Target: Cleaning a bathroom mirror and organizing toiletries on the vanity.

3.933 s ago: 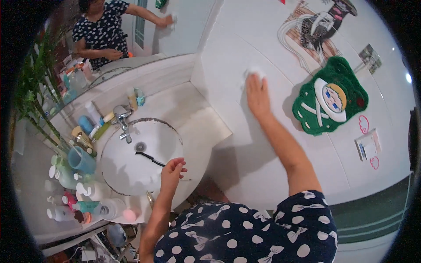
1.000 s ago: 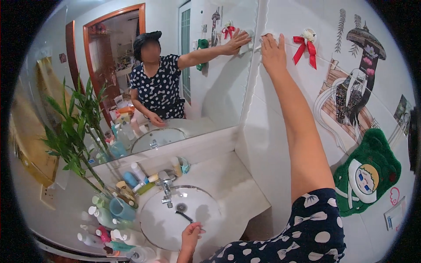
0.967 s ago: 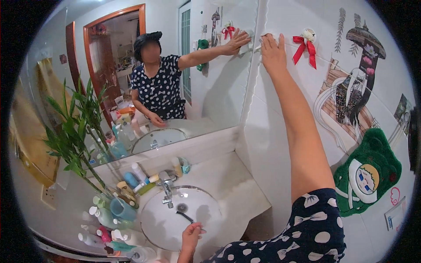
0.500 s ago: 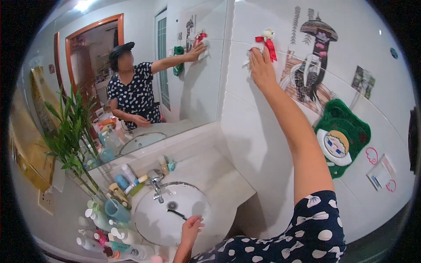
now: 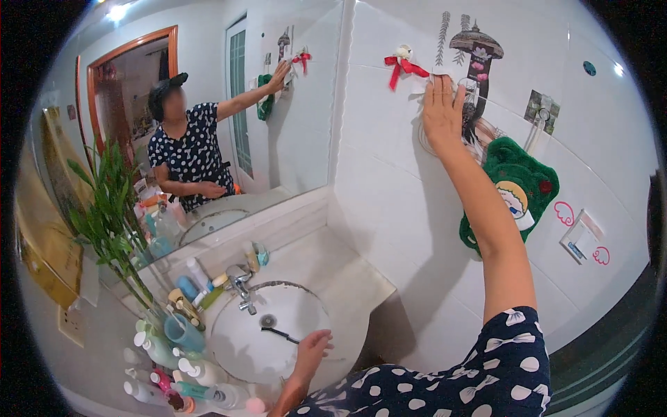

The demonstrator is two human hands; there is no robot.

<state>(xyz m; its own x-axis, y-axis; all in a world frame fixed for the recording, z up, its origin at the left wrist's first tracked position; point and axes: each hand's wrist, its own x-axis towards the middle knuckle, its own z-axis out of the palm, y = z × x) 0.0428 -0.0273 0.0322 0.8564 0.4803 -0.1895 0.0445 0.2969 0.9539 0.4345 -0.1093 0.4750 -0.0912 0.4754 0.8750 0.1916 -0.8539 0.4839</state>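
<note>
High on the white tiled wall, my right hand (image 5: 442,115) lies flat with its fingers stretched upward, at the left edge of a printed figure decal (image 5: 479,52). A scrap of white wipe or cloth shows at its fingertips; the palm hides the rest. Just left of the fingers hangs a red ribbon bow (image 5: 406,66) with a small white ornament. My left hand (image 5: 314,353) hovers at the front of the white washbasin (image 5: 233,347), fingers loosely bent and seemingly around nothing. Close to it, a thin black strip (image 5: 279,334) runs from the drain toward the fingers.
A chrome faucet (image 5: 240,281) stands behind the basin. Several bottles and a blue cup (image 5: 184,332) crowd the counter's left side, beside green bamboo stalks (image 5: 114,215). A mirror (image 5: 208,76) covers the wall behind. A green towel (image 5: 511,163) hangs beneath my right arm.
My right hand has slid right across the tiles, from the red bow to the figure decal. The bow's ribbon now trails toward the hand. My left hand stays near the basin.
</note>
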